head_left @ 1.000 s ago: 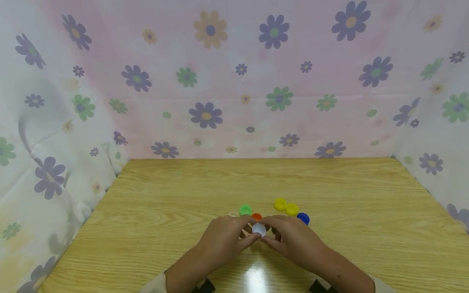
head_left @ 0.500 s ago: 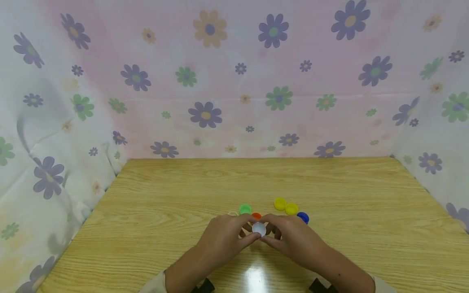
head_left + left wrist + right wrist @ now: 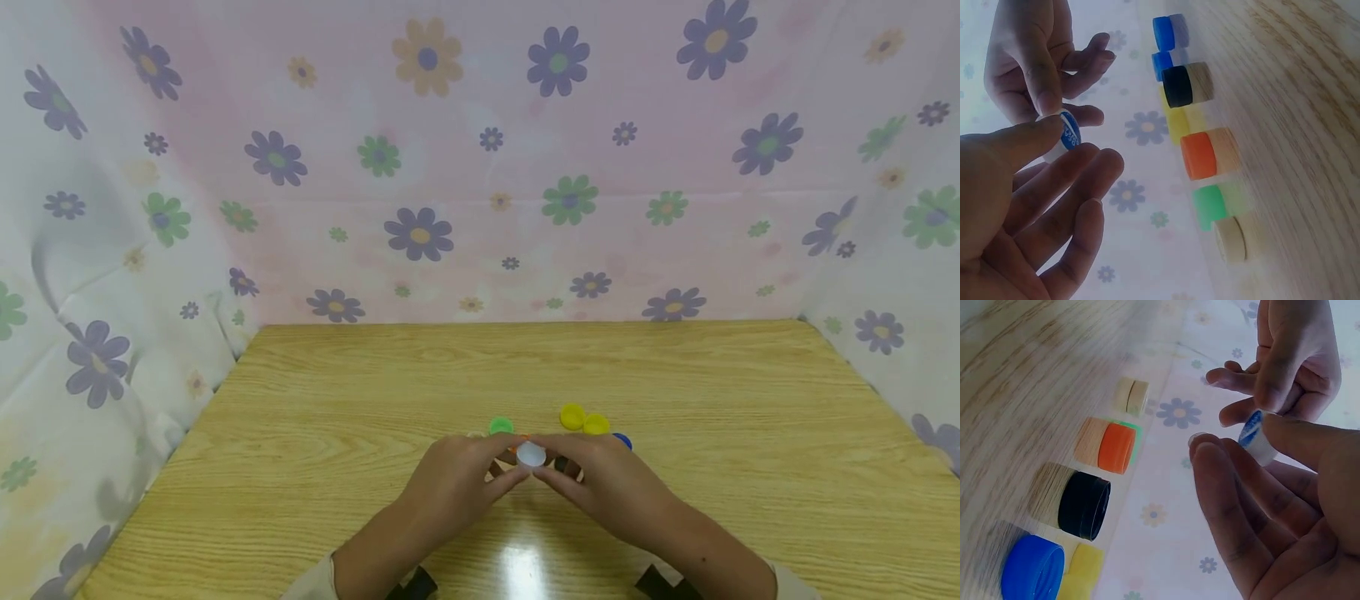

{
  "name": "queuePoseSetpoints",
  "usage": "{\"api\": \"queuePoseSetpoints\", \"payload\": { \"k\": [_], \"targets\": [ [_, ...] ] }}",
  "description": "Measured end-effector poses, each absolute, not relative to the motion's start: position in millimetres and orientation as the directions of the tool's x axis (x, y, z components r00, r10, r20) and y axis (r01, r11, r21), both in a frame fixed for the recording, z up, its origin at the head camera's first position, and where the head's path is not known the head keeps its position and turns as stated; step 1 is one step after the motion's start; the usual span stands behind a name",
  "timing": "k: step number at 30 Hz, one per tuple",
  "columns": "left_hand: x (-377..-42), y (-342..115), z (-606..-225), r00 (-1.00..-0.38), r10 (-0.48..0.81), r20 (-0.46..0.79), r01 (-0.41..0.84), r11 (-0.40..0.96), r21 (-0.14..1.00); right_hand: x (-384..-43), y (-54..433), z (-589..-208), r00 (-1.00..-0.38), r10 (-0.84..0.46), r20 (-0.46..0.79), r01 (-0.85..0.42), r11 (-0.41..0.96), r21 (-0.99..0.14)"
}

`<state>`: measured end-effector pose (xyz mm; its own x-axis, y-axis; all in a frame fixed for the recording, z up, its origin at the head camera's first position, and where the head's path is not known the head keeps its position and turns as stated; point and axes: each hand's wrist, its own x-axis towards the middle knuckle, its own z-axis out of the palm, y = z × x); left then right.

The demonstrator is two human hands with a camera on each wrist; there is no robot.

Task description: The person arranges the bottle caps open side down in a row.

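white cap (image 3: 531,455), blue-printed: raised over the worktop (image 3: 375,383), pinched by the fingers of left hand (image 3: 459,479) and right hand (image 3: 613,487). on the worktop beyond: orange cap (image 3: 1199,156), black cap (image 3: 1177,86), green cap (image 3: 1210,207), cream cap (image 3: 1230,240), two yellow caps (image 3: 573,417), two blue caps (image 3: 1164,34).

Our left forearm (image 3: 386,537) and right forearm (image 3: 701,546) slant inward and forward, and our left hand (image 3: 461,475) and right hand (image 3: 618,482) nearly meet ahead of them, backs up, thumbs nearest us. With each we pinch between thumb and fingertips, the two thumb tips close together. Seen from the left wrist, our left thumb (image 3: 1029,140) reaches out fairly straight while three left fingers (image 3: 1060,206) bend loosely below it. Our right fingers (image 3: 1222,506) curve gently too, held below the right thumb (image 3: 1300,444).
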<state>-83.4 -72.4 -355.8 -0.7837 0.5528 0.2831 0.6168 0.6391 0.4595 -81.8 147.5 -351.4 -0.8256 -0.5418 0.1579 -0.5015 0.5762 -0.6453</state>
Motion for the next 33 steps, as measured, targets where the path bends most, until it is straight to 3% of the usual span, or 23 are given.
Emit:
{"api": "queuePoseSetpoints", "payload": {
  "k": [17,26,33],
  "targets": [
    [-85.7,-71.3,-355.0,-0.782,0.545,0.303,0.623,0.652,0.432,-79.3,148.7,-348.6,-0.854,-0.495,0.164,-0.462,0.572,-0.678],
    [-82.5,-67.8,-355.2,-0.808,0.529,0.258,0.581,0.647,0.494,-77.0,148.2,-351.3,-0.840,-0.471,0.268,-0.516,0.544,-0.662],
    [-80.7,-68.2,-356.7,-0.788,0.513,0.340,0.612,0.597,0.519,-78.6,145.0,-351.0,-0.847,-0.438,0.301,-0.507,0.498,-0.704]
  ]
}}
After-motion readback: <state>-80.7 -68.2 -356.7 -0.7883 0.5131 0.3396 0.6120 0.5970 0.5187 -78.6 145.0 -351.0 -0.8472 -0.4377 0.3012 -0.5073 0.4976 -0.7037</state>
